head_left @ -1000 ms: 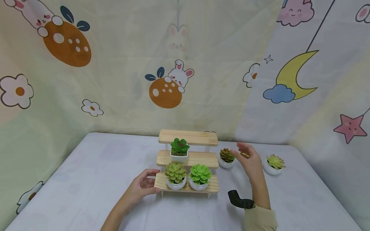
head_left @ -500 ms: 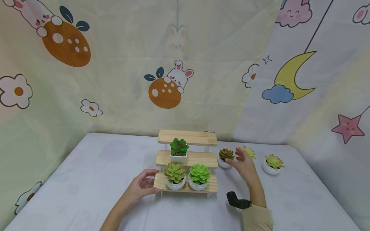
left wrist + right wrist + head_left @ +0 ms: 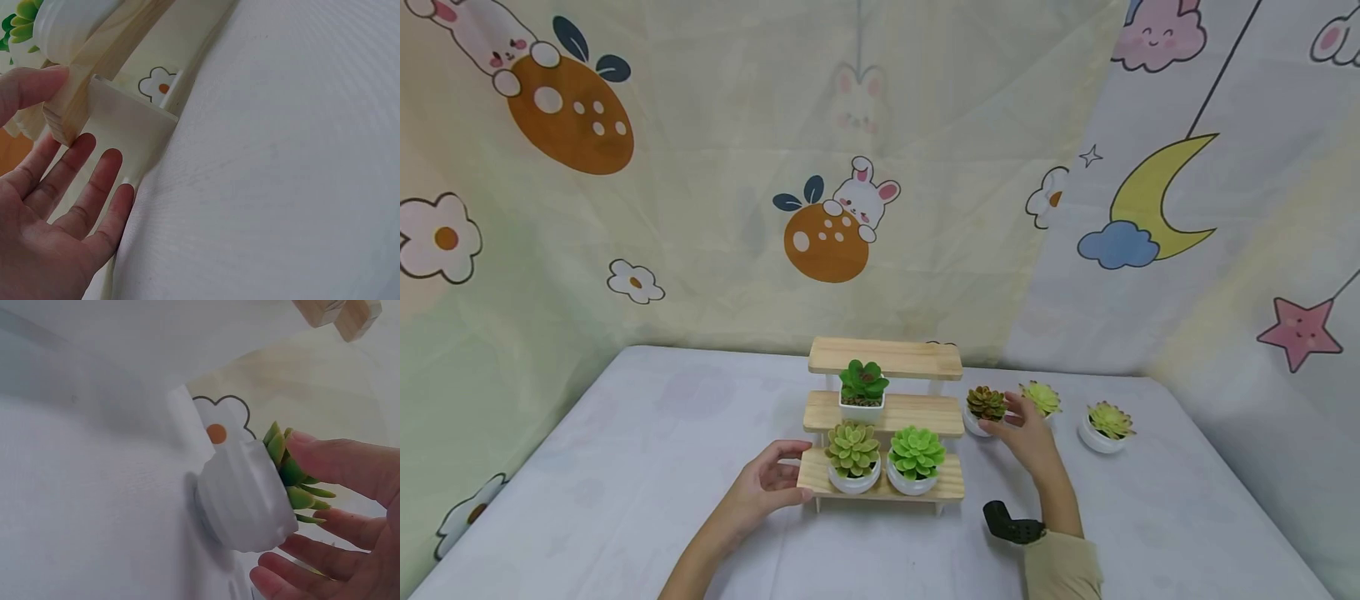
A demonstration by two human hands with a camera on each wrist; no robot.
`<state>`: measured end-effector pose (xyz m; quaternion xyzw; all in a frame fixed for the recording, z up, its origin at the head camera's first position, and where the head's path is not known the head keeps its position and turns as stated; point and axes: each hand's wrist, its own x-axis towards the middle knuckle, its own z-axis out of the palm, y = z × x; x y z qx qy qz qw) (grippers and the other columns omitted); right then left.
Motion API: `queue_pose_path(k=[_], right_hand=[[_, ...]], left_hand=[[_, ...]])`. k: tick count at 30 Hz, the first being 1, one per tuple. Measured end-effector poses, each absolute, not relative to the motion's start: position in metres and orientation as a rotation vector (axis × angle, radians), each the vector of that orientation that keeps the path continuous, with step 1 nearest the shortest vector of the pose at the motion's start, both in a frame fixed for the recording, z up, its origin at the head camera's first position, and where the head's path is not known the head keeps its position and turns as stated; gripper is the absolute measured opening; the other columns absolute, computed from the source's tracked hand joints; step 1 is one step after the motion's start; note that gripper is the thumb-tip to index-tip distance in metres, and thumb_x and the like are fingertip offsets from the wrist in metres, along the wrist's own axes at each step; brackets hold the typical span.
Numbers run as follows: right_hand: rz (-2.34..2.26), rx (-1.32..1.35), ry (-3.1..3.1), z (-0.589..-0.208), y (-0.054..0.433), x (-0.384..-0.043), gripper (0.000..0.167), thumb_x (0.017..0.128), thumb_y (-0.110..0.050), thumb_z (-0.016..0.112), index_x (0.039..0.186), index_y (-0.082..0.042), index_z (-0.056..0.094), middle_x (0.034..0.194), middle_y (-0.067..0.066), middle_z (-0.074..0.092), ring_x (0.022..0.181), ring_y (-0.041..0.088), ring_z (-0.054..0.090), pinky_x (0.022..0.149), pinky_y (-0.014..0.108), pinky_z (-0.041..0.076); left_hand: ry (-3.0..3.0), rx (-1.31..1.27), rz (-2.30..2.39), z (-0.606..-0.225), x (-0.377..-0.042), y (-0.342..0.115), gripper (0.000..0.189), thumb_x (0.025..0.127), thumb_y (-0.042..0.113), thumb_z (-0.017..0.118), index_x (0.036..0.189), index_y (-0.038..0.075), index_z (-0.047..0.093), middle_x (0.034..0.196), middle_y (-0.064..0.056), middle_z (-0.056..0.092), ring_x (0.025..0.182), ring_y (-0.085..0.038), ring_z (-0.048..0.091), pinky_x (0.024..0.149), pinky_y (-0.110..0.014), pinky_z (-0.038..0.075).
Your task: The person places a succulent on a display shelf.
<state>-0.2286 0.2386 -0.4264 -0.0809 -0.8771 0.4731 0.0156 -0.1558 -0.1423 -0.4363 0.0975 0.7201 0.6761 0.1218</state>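
Note:
A three-tier wooden plant stand (image 3: 880,412) stands on the white table. My left hand (image 3: 763,483) pinches the left end of its lowest shelf; in the left wrist view the thumb (image 3: 37,87) lies on one side of the board and fingertips meet the other. Two round-potted succulents, olive-green (image 3: 853,450) and bright green (image 3: 916,454), sit on that shelf, and a dark green plant in a square pot (image 3: 862,390) on the middle one. My right hand (image 3: 1028,433) holds a brownish-green succulent in a white pot (image 3: 247,497), thumb and fingers about its leaves and rim.
Two more potted succulents, a yellow-green one (image 3: 1041,398) just behind my right hand and another (image 3: 1107,427) farther right, stand on the table (image 3: 1157,517). A printed cloth (image 3: 715,208) hangs behind. A black wrist device (image 3: 1013,523) sits on my right wrist.
My right hand has moved left and down to the brownish-green succulent, and its fingers have closed in about it. The yellow-green plant behind has come into view. My left hand stays on the stand.

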Motion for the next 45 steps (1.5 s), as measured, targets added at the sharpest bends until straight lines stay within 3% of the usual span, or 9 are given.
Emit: queue_pose_path(k=[4, 11, 19, 27, 35, 45], right_hand=[[1.509, -0.298, -2.751, -0.411, 0.227, -0.218, 0.076, 0.084, -0.026, 0.068, 0.143, -0.002, 0.027, 0.141, 0.026, 0.035, 0.125, 0.041, 0.040, 0.098, 0.051, 0.040], [1.476, -0.320, -2.759, -0.415, 0.224, -0.220, 0.075, 0.084, -0.025, 0.066, 0.142, 0.001, 0.026, 0.135, 0.028, 0.039, 0.116, 0.038, 0.046, 0.091, 0.047, 0.043], [1.414, -0.311, -2.737, -0.419, 0.222, -0.220, 0.071, 0.083, -0.023, 0.069, 0.139, 0.003, 0.033, 0.130, 0.029, 0.044, 0.107, 0.034, 0.051, 0.081, 0.037, 0.045], [1.397, -0.322, -2.734, -0.424, 0.221, -0.223, 0.073, 0.082, -0.024, 0.070, 0.138, 0.005, 0.032, 0.130, 0.031, 0.043, 0.109, 0.037, 0.049, 0.085, 0.044, 0.044], [1.368, -0.288, -2.725, -0.426, 0.222, -0.224, 0.071, 0.080, -0.023, 0.072, 0.134, 0.006, 0.036, 0.113, 0.022, 0.051, 0.093, 0.027, 0.049, 0.069, 0.028, 0.040], [1.322, -0.303, -2.727, -0.421, 0.220, -0.222, 0.066, 0.080, -0.023, 0.072, 0.130, 0.006, 0.040, 0.107, 0.022, 0.054, 0.093, 0.028, 0.052, 0.069, 0.030, 0.041]], left_hand=[[2.094, 0.267, 1.978, -0.435, -0.155, -0.142, 0.063, 0.076, 0.010, 0.073, 0.132, 0.005, 0.043, 0.113, -0.014, 0.059, 0.098, -0.019, 0.061, 0.079, -0.028, 0.052], [2.090, 0.333, 1.985, -0.434, -0.153, -0.142, 0.064, 0.078, 0.008, 0.071, 0.133, -0.001, 0.039, 0.114, -0.018, 0.058, 0.097, -0.016, 0.061, 0.079, -0.026, 0.052], [2.082, 0.288, 1.990, -0.433, -0.154, -0.141, 0.063, 0.078, 0.008, 0.072, 0.132, 0.002, 0.041, 0.113, -0.013, 0.059, 0.096, -0.015, 0.062, 0.078, -0.027, 0.053], [2.093, 0.280, 1.980, -0.434, -0.155, -0.141, 0.063, 0.076, 0.009, 0.073, 0.131, 0.003, 0.042, 0.111, -0.012, 0.060, 0.096, -0.016, 0.062, 0.078, -0.027, 0.052], [2.096, 0.258, 1.972, -0.435, -0.155, -0.142, 0.064, 0.076, 0.010, 0.073, 0.132, 0.004, 0.043, 0.114, -0.014, 0.059, 0.097, -0.019, 0.061, 0.079, -0.028, 0.052], [2.105, 0.254, 1.966, -0.434, -0.155, -0.141, 0.063, 0.076, 0.010, 0.073, 0.131, 0.004, 0.043, 0.114, -0.015, 0.059, 0.098, -0.018, 0.061, 0.079, -0.028, 0.052]])
